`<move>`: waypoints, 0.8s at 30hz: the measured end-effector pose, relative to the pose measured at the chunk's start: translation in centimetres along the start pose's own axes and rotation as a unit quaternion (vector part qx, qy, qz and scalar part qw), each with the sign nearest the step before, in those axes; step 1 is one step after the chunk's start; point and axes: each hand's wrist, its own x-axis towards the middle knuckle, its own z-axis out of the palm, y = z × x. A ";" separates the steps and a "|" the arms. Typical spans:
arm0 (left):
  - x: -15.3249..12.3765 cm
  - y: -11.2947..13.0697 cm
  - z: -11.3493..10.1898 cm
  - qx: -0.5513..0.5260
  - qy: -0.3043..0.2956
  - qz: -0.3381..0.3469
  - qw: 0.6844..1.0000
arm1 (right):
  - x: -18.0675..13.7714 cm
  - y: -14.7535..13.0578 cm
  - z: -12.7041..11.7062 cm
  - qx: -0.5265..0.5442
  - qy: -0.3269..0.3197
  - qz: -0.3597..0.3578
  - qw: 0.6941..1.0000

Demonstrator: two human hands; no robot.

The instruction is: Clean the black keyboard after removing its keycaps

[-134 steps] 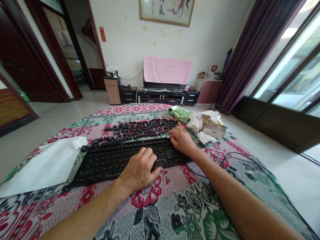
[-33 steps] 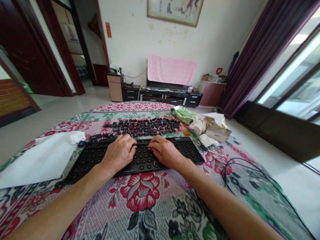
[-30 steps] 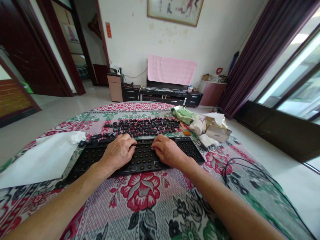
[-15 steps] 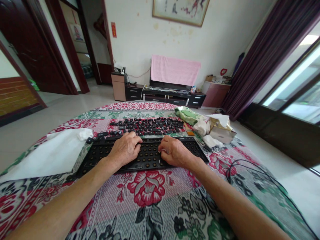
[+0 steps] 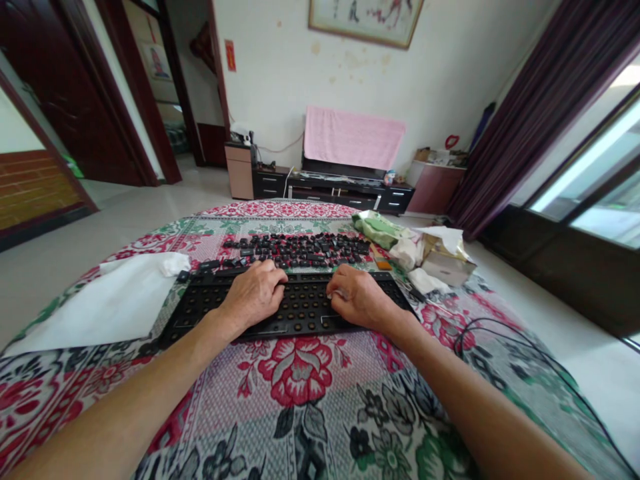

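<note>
A black keyboard (image 5: 305,307) stripped of its keycaps lies flat before me, its rows of round key sockets bare. My left hand (image 5: 257,290) rests on its left-middle part, fingers curled over toward the back edge and thumb tucked in. On the right half sits my right hand (image 5: 357,297), fingers closed in a pinch close to the sockets. Something small and whitish shows at those fingertips, too hidden to name. Just behind the keyboard, many loose black keycaps (image 5: 305,248) are spread in a wide heap.
White cloth (image 5: 110,303) lies on the left. At the right are a brush (image 5: 381,260), a green-and-white packet (image 5: 377,229), crumpled tissue (image 5: 429,281), an open box (image 5: 447,267) and a looped black cable (image 5: 500,327). A floral tablecloth (image 5: 300,413) covers the round table.
My right hand has shifted slightly to the right along the keyboard. My left hand stays in nearly the same place, and the view has tilted a little.
</note>
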 end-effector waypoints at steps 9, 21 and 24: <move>0.0 0.0 0.0 -0.006 0.002 -0.007 1.000 | -0.1 -1.5 0.4 0.045 -0.060 -0.077 0.994; 0.0 0.0 -0.1 -0.001 -0.004 -0.001 1.000 | 0.0 -0.9 -1.5 0.043 -0.112 -0.046 0.992; 0.0 0.0 -0.2 -0.002 -0.006 -0.002 1.000 | 0.0 -0.4 -2.2 0.028 -0.111 -0.007 0.993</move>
